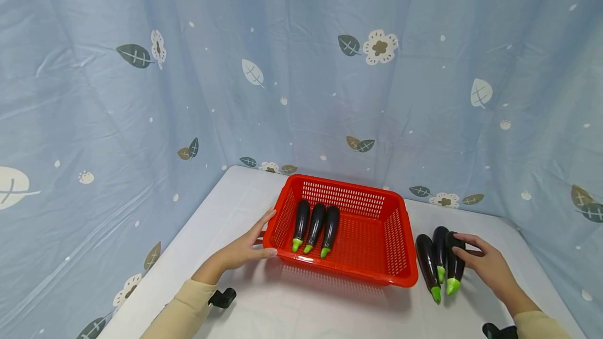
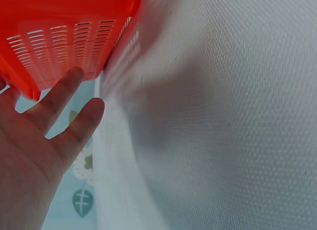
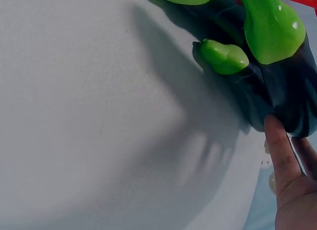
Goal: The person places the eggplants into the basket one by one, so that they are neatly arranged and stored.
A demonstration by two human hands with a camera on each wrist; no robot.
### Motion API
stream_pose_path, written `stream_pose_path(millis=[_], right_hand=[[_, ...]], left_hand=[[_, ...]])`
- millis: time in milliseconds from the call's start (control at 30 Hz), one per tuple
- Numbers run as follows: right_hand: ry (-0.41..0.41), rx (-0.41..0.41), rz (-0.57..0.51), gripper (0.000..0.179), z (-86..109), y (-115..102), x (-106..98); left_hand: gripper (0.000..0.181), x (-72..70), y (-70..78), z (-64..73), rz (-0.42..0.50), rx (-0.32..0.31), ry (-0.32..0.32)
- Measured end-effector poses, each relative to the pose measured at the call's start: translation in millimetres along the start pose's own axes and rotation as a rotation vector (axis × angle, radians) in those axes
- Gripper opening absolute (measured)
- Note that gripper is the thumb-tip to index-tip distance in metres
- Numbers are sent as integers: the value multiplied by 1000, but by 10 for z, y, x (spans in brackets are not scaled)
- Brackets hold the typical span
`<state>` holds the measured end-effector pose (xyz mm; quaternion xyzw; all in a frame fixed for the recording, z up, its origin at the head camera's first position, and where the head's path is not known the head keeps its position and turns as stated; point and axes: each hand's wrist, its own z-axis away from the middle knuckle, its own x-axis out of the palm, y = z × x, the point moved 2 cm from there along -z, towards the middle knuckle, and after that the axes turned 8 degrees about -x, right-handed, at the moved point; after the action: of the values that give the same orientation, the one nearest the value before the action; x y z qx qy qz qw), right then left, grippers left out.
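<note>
Right up near, two pale sleeves (image 1: 181, 307) show over the white table (image 1: 282, 310), and the hands are well apart. Over on the right, the right hand (image 1: 490, 263) has its thumb and fingers about the far end of the rightmost eggplant (image 1: 455, 266), pinching the dark body, probably because it offers a fuller hold than the green stem; whether any weight is taken, I can't tell. Two more eggplants (image 1: 426, 260) lie just to its left, stems pointing near. Across to the left, the left hand (image 1: 240, 251) spreads nearly straight fingers against the left end of the red basket (image 1: 348, 276), likely to steady it. Inside, on the left side, three eggplants (image 1: 316, 224) lie in a row, unstacked, stems near. Farthest back hangs a blue curtain (image 1: 306, 67).
</note>
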<state>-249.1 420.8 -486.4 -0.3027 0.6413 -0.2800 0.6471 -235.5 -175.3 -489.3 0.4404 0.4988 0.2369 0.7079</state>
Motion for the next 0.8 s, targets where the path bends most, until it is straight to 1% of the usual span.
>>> stream_pose_path(millis=[333, 467, 667, 800], right_hand=[[-13, -5, 0, 74, -17, -78, 20], [-11, -22, -5, 74, -17, -117, 25], [-9, -68, -10, 71, -34, -153, 36], [-7, -84, 0, 70, -49, -181, 41]], left_hand=[[100, 0, -6, 1, -1, 1, 3], [100, 0, -2, 6, -6, -7, 4], [99, -5, 9, 14, 2, 12, 0], [99, -9, 11, 14, 6, 24, -1]])
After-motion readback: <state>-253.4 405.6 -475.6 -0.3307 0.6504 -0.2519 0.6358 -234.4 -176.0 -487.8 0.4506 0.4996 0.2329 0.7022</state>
